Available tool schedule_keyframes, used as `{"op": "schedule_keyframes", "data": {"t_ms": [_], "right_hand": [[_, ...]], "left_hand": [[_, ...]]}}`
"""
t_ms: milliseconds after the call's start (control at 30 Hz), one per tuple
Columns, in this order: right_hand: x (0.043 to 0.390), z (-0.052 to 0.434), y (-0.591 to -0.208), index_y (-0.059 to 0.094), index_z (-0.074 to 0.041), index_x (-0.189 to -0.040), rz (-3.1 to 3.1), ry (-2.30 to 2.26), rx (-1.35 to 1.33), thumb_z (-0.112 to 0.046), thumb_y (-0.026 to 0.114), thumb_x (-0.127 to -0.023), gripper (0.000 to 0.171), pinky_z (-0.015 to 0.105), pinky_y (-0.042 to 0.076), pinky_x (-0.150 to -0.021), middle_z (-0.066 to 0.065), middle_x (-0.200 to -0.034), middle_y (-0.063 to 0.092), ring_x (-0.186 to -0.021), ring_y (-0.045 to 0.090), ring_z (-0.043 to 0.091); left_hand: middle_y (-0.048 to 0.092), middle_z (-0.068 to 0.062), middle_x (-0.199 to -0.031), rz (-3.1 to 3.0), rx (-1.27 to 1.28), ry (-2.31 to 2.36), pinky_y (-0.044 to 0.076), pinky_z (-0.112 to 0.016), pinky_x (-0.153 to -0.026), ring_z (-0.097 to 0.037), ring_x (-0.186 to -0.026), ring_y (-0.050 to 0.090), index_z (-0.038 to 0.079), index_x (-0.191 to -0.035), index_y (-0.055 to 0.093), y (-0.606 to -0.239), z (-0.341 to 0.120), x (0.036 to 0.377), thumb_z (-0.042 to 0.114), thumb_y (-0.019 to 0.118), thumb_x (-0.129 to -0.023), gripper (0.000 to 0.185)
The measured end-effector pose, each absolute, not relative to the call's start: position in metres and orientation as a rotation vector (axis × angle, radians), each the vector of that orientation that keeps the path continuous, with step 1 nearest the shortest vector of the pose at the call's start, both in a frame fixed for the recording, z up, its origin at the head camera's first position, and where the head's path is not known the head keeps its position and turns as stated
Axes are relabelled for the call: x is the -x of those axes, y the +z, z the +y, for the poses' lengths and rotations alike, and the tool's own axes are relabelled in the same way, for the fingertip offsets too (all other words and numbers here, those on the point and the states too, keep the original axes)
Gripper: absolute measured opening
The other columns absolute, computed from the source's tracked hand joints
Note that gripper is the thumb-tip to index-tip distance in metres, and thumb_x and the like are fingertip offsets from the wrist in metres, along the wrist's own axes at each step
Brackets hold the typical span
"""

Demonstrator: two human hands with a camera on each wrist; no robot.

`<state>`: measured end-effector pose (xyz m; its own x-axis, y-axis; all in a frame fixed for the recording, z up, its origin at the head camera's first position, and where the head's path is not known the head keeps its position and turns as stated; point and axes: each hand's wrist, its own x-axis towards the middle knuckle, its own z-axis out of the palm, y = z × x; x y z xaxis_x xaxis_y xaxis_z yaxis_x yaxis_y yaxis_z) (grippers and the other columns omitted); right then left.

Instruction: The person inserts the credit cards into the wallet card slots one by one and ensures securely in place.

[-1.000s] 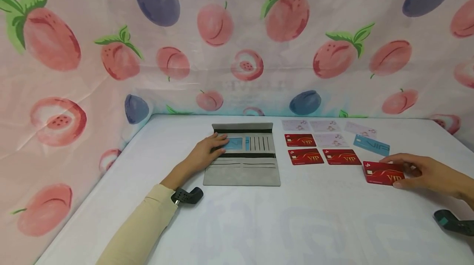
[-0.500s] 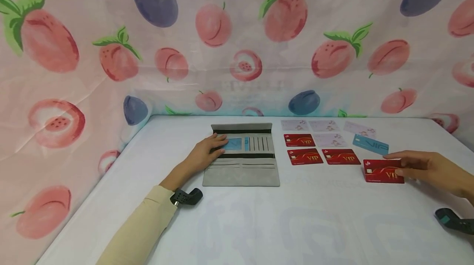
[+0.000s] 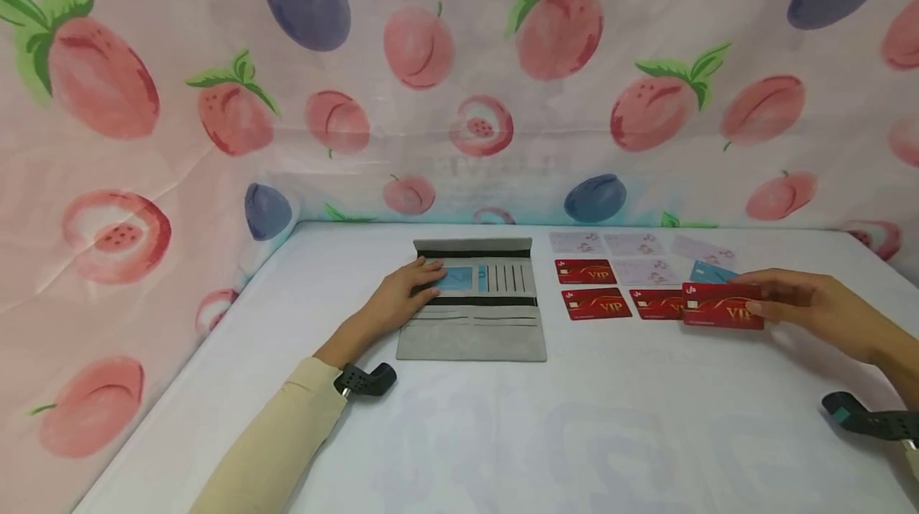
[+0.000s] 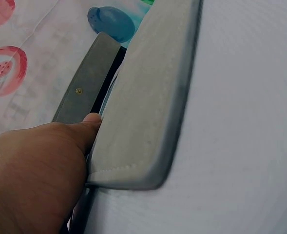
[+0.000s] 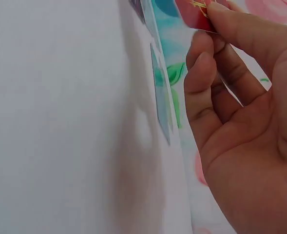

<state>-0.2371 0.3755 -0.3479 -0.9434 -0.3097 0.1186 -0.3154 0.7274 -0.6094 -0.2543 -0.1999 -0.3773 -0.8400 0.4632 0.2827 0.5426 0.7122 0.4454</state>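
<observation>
My right hand (image 3: 818, 306) pinches a red VIP card (image 3: 721, 308) between thumb and fingers, held above the table at the right. In the right wrist view the same red card (image 5: 194, 13) shows at the top, under the thumb. My left hand (image 3: 397, 296) rests on the left side of an opened grey card wallet (image 3: 470, 344), its fingertips by a blue card (image 3: 456, 279) in an upper pocket. The left wrist view shows the wallet's flap (image 4: 85, 85) with a metal snap, and the thumb against the wallet's edge.
Red VIP cards (image 3: 596, 304) and pale pink cards (image 3: 648, 270) lie in rows right of the wallet. A loose blue card (image 3: 711, 270) is partly hidden behind the held one. A fruit-print cloth (image 3: 431, 123) hangs behind the white table (image 3: 488, 434).
The right hand has lifted the red card off the table and carried it left and up, over the edge of another red card. My left hand stays on the wallet.
</observation>
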Motion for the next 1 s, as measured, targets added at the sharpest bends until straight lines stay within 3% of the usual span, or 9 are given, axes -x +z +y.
{"op": "schedule_keyframes", "data": {"t_ms": [133,367,633,1000], "right_hand": [[0.243,0.362,-0.342,0.055,-0.013,-0.133,-2.903,1.003,-0.547,-0.022,0.063,-0.094,0.041,0.02,0.052,-0.067,-0.022,-0.116,0.047,-0.096,0.043,-0.005],[0.252,0.327,-0.33,0.054,-0.017,-0.136,-2.887,1.074,-0.554,-0.029,0.063,-0.093,0.045,0.025,0.054,-0.07,0.007,-0.118,0.052,-0.1,0.046,0.003],[0.269,0.29,-0.329,0.053,-0.014,-0.135,-2.89,1.176,-0.54,-0.036,0.062,-0.093,0.048,0.041,0.054,-0.077,0.015,-0.123,0.054,-0.111,0.047,0.033],[0.286,0.245,-0.325,0.053,-0.015,-0.137,-2.876,1.258,-0.533,-0.044,0.064,-0.089,0.057,0.057,0.048,-0.086,0.016,-0.126,0.052,-0.12,0.042,0.041]], "left_hand": [[0.043,-0.013,-0.145,-2.776,0.797,-0.792,0.023,-0.052,-0.111,-0.038,-0.138,0.027,0.0,-0.136,0.052,-0.377,-0.199,0.254,0.019,0.057,-0.097,0.043],[0.043,-0.013,-0.145,-2.774,0.792,-0.796,0.023,-0.052,-0.111,-0.037,-0.138,0.027,0.0,-0.136,0.052,-0.376,-0.198,0.254,0.019,0.057,-0.097,0.043],[0.043,-0.012,-0.145,-2.773,0.799,-0.836,0.023,-0.051,-0.111,-0.037,-0.138,0.027,0.001,-0.136,0.052,-0.376,-0.198,0.253,0.018,0.057,-0.097,0.042],[0.043,-0.011,-0.146,-2.791,0.781,-0.831,0.023,-0.051,-0.111,-0.035,-0.139,0.026,0.002,-0.136,0.052,-0.375,-0.197,0.253,0.019,0.056,-0.098,0.043]]}}
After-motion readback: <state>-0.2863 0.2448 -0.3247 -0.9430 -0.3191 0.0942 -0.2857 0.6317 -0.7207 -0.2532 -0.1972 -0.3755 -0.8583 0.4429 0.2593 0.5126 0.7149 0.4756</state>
